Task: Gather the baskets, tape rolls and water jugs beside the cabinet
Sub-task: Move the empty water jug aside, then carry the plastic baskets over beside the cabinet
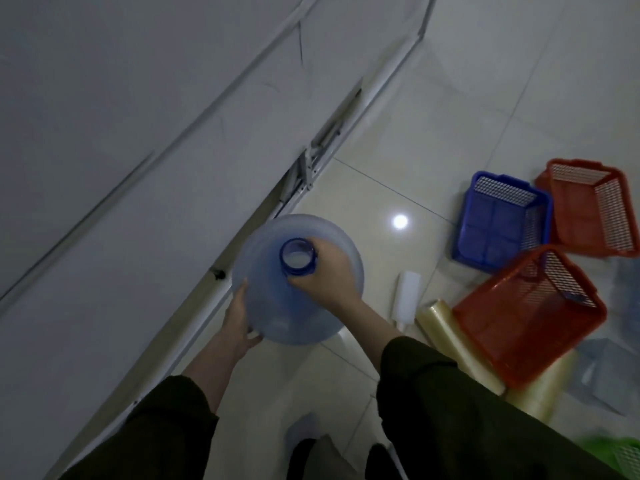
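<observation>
Dark sleeves (450, 393) enter from the bottom edge, with my shoes (301, 455) between them on the tiled floor (433, 133).

My right hand (329, 271) grips the blue neck (297, 256) of the water jug (298, 306), fingers and thumb curled round it from the right. My left hand (239, 320) lies against the jug's lower left wall, fingertips curving round its bottom edge.

The jug is upright: its long axis runs straight toward the camera, open mouth facing up. Through the mouth only a pale interior shows. It sits just beside the lower edge of the grey cabinet (138, 150); I cannot tell whether it rests on the floor or is held clear of it.

To the right, a white roll (407, 296) lies on the tile, and next to it two clear rolls (457, 344), roughly parallel. The near red basket (530, 317) rests tilted on those clear rolls. Beyond it the blue basket (502, 220) and the far red basket (595, 209) sit side by side, touching, each showing its bare mesh bottom.

A green basket (623, 452) shows as a blurred corner at lower right.
</observation>
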